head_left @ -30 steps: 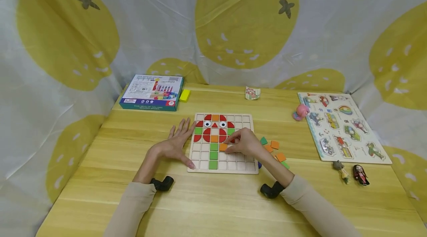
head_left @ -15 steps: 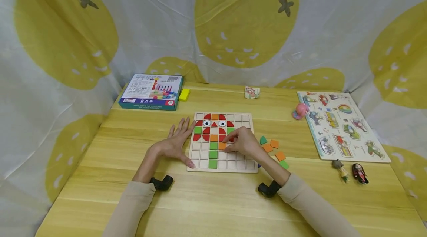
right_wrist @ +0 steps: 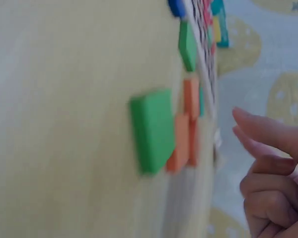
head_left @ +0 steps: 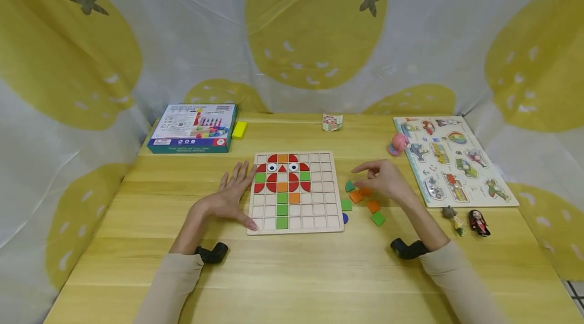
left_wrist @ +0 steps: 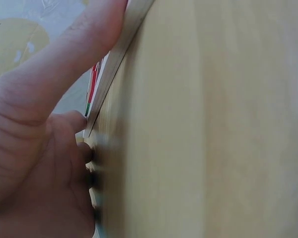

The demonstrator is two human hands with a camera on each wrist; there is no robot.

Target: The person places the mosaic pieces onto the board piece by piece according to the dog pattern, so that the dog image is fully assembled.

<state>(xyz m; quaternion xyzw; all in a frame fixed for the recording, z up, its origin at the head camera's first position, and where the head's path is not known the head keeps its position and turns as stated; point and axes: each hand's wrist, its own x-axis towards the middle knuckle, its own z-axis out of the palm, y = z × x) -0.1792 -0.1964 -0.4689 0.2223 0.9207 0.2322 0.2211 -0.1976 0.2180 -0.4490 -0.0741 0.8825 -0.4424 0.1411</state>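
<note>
A square wooden grid board [head_left: 318,209] lies on the table, partly filled with red, green and orange pieces and two eye pieces. An orange tile [head_left: 294,198] sits right of the green column. My left hand [head_left: 225,201] is spread along the board's left side, its thumb at the near left corner. My right hand [head_left: 382,180] hovers right of the board over loose pieces, thumb and index finger extended and apart, nothing seen between them. Below it lie an orange tile [head_left: 373,206], a green tile [right_wrist: 154,131] and a teal piece [head_left: 350,186]; another orange one is partly hidden.
A blue piece [head_left: 345,218] lies at the board's right edge. Farther right are a picture puzzle [head_left: 449,162], a pink toy [head_left: 399,142] and two figurines [head_left: 477,222]. A box [head_left: 191,129], a yellow block [head_left: 239,130] and a small card [head_left: 332,122] stand behind.
My right hand has let go of the orange tile on the board and moved right to the loose pieces. My left hand keeps its place at the board. The head view has shifted slightly.
</note>
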